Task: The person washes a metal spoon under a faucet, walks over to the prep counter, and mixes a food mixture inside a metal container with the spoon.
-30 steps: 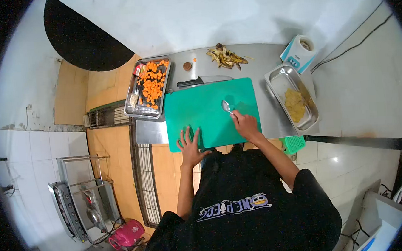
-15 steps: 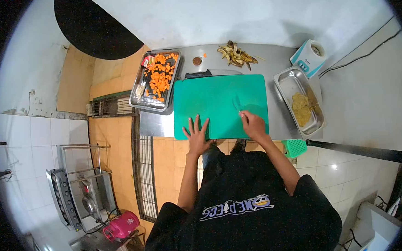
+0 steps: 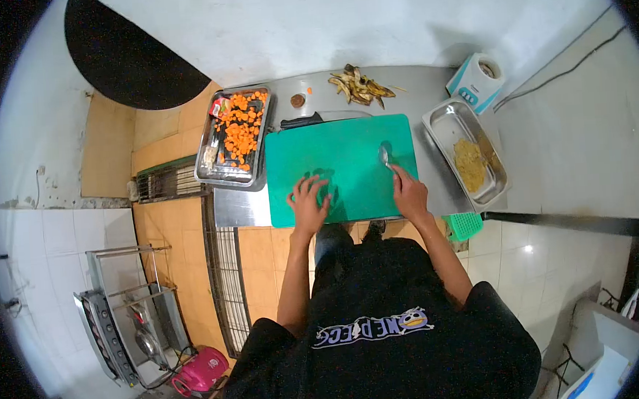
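Observation:
A metal spoon (image 3: 385,154) is in my right hand (image 3: 410,195), its bowl pointing away from me over the right part of the green cutting board (image 3: 345,136). The fingers of that hand are closed round the handle. My left hand (image 3: 309,206) is over the board's near left part, fingers apart and curved, holding nothing; a shadow lies beside it. Behind the board's far edge lies a knife with a black handle (image 3: 301,121), its blade partly hidden by the board.
Left stands a metal tray (image 3: 223,181) with chopped carrots (image 3: 242,135) and a red packet (image 3: 219,107). Dark banana peels (image 3: 360,87) and a small brown round thing (image 3: 297,100) lie behind. At right, a steel pan (image 3: 443,122) holds yellow mash (image 3: 469,165), near a white-and-teal appliance (image 3: 473,84).
My left hand has gone from flat and spread to raised with curved fingers. The spoon in my right hand, blurred before, now shows clearly. The whole view has shifted slightly.

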Available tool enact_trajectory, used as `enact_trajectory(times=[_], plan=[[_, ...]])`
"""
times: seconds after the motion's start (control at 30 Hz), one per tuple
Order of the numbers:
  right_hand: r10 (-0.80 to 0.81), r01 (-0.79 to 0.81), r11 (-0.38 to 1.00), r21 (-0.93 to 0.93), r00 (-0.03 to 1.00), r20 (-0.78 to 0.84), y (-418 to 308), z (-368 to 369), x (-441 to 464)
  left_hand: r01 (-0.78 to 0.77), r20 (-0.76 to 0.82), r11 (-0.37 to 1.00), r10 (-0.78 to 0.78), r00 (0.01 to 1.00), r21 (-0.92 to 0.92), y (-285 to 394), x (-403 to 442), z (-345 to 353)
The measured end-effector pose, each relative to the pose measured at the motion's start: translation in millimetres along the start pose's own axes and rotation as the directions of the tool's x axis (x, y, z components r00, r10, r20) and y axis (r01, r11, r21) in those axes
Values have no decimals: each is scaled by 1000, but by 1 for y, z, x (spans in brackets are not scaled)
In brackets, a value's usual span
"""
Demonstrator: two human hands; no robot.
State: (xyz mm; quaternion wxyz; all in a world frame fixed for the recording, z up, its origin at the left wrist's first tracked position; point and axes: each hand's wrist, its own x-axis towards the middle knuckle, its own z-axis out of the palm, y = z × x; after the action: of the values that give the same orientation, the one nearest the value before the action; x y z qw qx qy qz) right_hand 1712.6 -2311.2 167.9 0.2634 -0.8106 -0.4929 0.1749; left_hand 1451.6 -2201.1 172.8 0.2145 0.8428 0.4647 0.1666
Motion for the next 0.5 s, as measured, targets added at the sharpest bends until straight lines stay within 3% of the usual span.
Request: enact_trajectory(times=[0.03, 0.17, 0.27, 0.33, 0.43, 0.5], plan=[[-52, 60, 995, 76, 993, -108, 4, 3, 1, -13, 16, 1000, 13, 1000, -6, -1, 7, -4], [-49, 44, 998, -35, 985, -164, 5, 12, 8, -56, 12, 995, 57, 998, -85, -6, 43, -10], [5, -18, 994, -111, 993, -122, -1, 17, 13, -110, 50, 982, 119, 992, -156, -10, 64, -12], [-83, 62, 962, -266, 994, -66, -12, 19, 8, -136, 92, 964, 160, 983, -227, -10, 68, -4], [-5, 0, 970, -243, 1000, -19, -28, 22, 6, -183, 71, 962, 201, 977, -202, -16, 70, 7], [22, -22, 974, -224, 1000, -3, -34, 23, 4, -111, 109, 936, 155, 982, -334, -23, 66, 14]])
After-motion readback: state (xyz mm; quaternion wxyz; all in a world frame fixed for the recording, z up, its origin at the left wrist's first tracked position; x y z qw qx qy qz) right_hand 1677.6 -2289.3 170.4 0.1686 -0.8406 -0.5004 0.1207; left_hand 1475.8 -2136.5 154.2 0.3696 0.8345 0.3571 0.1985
